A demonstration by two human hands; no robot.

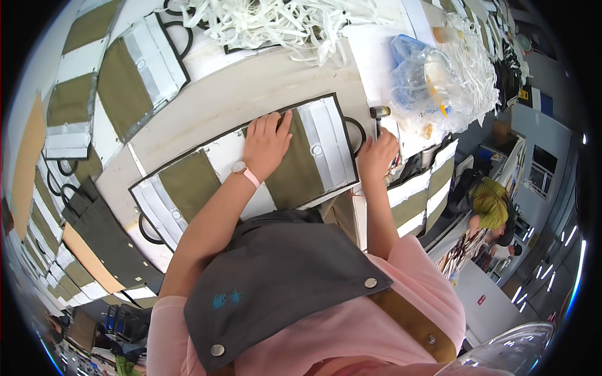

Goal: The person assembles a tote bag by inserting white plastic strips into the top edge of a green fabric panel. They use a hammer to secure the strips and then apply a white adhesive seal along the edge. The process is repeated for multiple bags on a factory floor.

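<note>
Your left hand (266,145) lies flat, released, on the olive-and-white panel (251,172). Your right hand (376,155) is clenched at its edge, near a clear plastic bag (433,84).

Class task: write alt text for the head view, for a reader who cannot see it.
A person's left hand presses flat on an olive and white fabric panel on a worktable. Their right hand is closed at the panel's edge. White straps are piled beyond.
</note>
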